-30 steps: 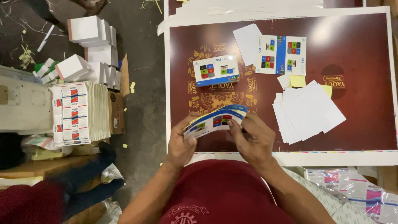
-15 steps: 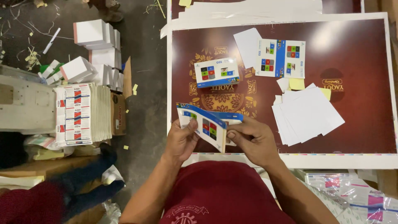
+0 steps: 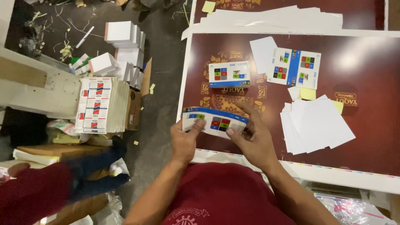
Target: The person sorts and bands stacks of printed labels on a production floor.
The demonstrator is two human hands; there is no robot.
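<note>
Both hands hold one carton [image 3: 215, 122] — a small white printed box blank with a blue top band and coloured squares — just above the near edge of the maroon sheet [image 3: 366, 137], at about 6 o'clock of the work area. Left hand [image 3: 184, 139] pinches the carton's left end, thumb on the face; right hand [image 3: 252, 135] clamps the right end, fingers wrapped over the top edge. Both are closed on it, one at each end, likely so the panels can be squared up while it stays off the sheet.

A finished box [image 3: 229, 74] lies at 12 o'clock from the hands, face up. At 1 o'clock, a flat printed blank [image 3: 294, 67] lies open beside a white card [image 3: 263, 49]. At 3 o'clock, a fanned stack of white sheets [image 3: 316, 125] — within the right hand's reach. Off the table at 9 to 10 o'clock: bundled printed cartons [image 3: 100, 105] on edge, and white boxes [image 3: 121, 37] on the floor.
</note>
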